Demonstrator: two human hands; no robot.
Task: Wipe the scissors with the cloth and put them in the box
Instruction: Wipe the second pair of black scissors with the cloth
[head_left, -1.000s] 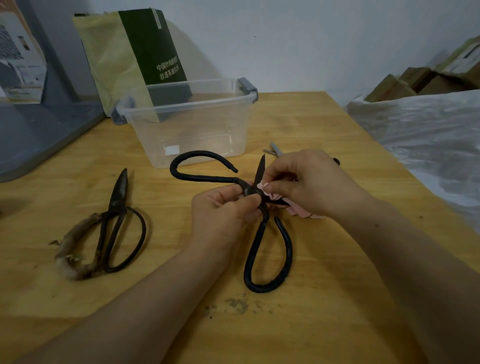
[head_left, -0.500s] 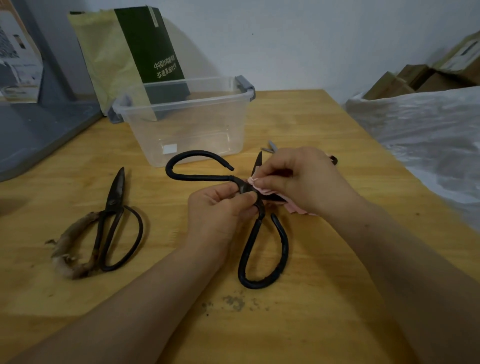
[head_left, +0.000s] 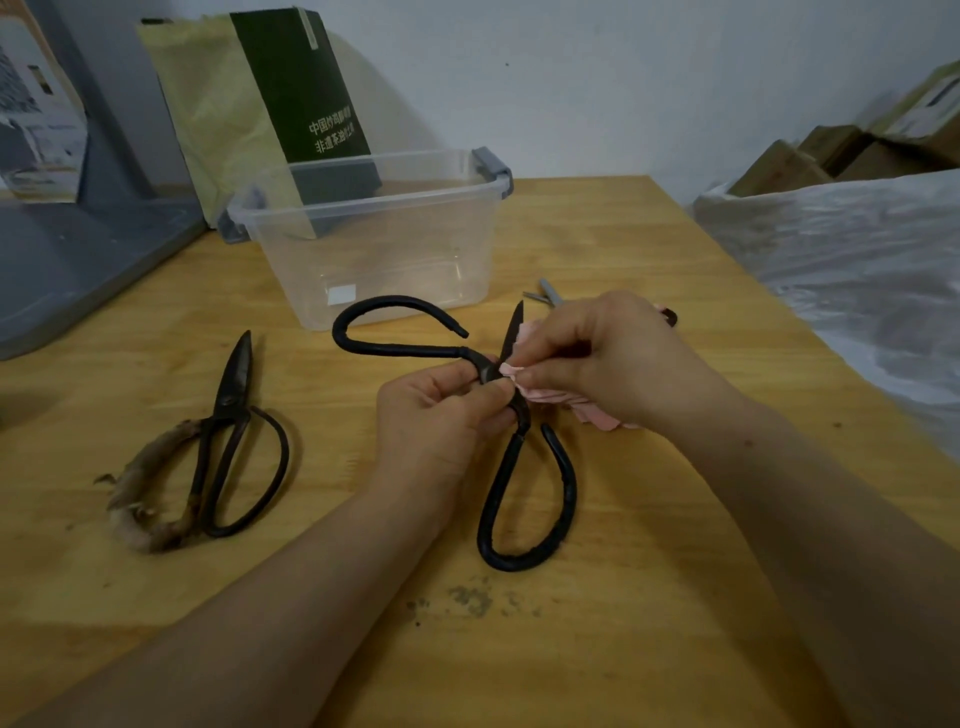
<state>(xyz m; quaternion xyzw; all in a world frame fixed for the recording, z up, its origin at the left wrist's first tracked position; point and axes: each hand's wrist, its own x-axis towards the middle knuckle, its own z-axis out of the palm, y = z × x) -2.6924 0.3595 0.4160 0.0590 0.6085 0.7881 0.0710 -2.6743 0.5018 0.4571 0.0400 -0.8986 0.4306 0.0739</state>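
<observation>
Pinching the open black scissors (head_left: 511, 564) at their pivot, the left hand (head_left: 441, 410) curls thumb and fingers tightly round the joint and holds them just above the table (head_left: 675, 545). The right hand (head_left: 608, 364) is closed on a bunched pink cloth (head_left: 597, 418), its fingertips pressing a fold against the base of the one blade that shows, which points up and away. The other blade is hidden under this hand and the cloth.

The wiping step looks under way. It would go best with the cloth drawn from the pivot out to the tip, along the flat and away from the edge, while the left hand keeps the joint from swinging shut on the fingers. The crease by the pivot probably needs the most care, and each blade should be done in turn.

Beyond the hands stands the clear box (head_left: 363, 208), upright, lid off and nothing visible inside, within easy reach. An older pair (head_left: 234, 395) with a wrapped handle lies closed on the table to the left, well apart. Grey tips of another tool (head_left: 548, 293) poke out behind the right hand.
</observation>
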